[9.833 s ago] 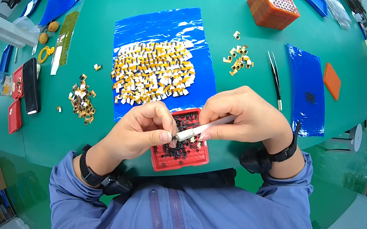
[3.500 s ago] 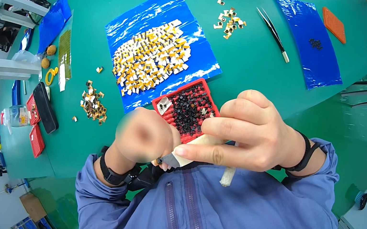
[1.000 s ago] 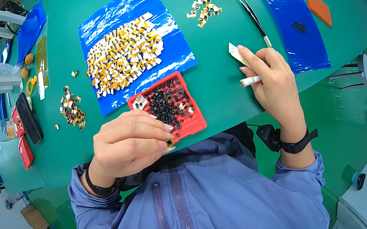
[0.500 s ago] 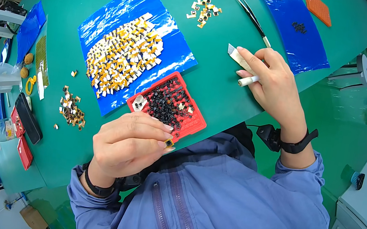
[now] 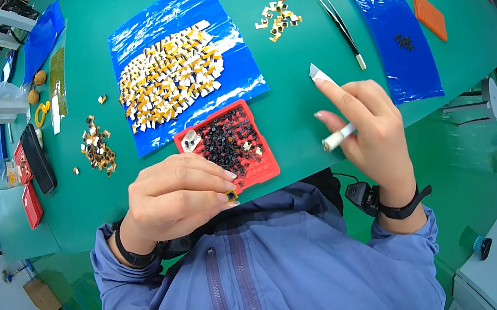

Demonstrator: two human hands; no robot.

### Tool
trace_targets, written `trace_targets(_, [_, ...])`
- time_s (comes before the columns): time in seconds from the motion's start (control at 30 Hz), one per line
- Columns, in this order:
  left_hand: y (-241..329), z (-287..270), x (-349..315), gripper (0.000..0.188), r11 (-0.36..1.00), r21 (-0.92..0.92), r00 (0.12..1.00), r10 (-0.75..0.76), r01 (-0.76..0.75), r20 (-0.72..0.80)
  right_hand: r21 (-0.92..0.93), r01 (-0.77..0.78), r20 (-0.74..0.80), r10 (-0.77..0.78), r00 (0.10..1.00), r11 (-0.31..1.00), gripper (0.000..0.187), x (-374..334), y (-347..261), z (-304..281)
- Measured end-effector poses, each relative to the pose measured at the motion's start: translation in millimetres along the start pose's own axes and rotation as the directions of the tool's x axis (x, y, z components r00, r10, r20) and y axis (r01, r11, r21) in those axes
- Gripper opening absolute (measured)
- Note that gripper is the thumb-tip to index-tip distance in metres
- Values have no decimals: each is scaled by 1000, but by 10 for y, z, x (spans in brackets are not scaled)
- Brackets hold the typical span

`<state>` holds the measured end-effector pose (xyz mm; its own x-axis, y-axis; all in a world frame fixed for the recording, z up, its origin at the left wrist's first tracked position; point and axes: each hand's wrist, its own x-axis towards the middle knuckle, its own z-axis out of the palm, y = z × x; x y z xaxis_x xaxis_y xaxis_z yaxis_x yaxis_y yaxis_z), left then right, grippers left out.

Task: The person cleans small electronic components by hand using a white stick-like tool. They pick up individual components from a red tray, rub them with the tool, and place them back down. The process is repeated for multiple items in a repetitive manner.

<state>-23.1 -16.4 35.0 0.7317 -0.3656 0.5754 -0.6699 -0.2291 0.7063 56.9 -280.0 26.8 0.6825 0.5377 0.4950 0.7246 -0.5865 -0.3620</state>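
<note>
My left hand is closed in a pinch near the front corner of the red tray. Between its fingertips is a small square yellow-and-black component. My right hand is over the green table, its fingers curled round a craft knife whose pale angled blade shows past the index finger. A white stick with a blunt end also pokes out below that hand; whether it joins the knife is hidden. Many tiny black round parts fill the tray, with a few white pieces among them.
A blue sheet carries a heap of white-and-yellow components. Smaller piles lie at the left and far middle. Black tweezers rest beside another blue sheet. An orange tray stands far right.
My right hand has shifted slightly right and down and turned, so the white stick's end points lower. The thumb has moved away from the blade. My left hand keeps its pinch, barely moved.
</note>
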Motion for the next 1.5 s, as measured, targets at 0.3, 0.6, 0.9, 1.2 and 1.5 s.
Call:
trace_targets(0.3, [21,9,27,16,969,79,966,-241,234,94,433,187,67,-239,969,882,22,120,-438,95])
trace_targets(0.6, [-21,43,-87,19,911,-73,913,-403,407,65,439,215,97,-284,954,872,17,211,-526,268])
trace_targets(0.9, [-45,29,-59,21,888,-84,891,-448,453,75,292,335,236,-407,883,896,16,360,-532,222])
trace_targets(1.2, [-109,-30,-58,32,891,-75,888,-433,448,158,392,-31,453,-164,876,920,11,963,-103,451])
trace_targets(1.5, [-53,-55,-41,24,914,-98,911,-375,394,171,330,-55,588,-160,793,942,10,1169,17,802])
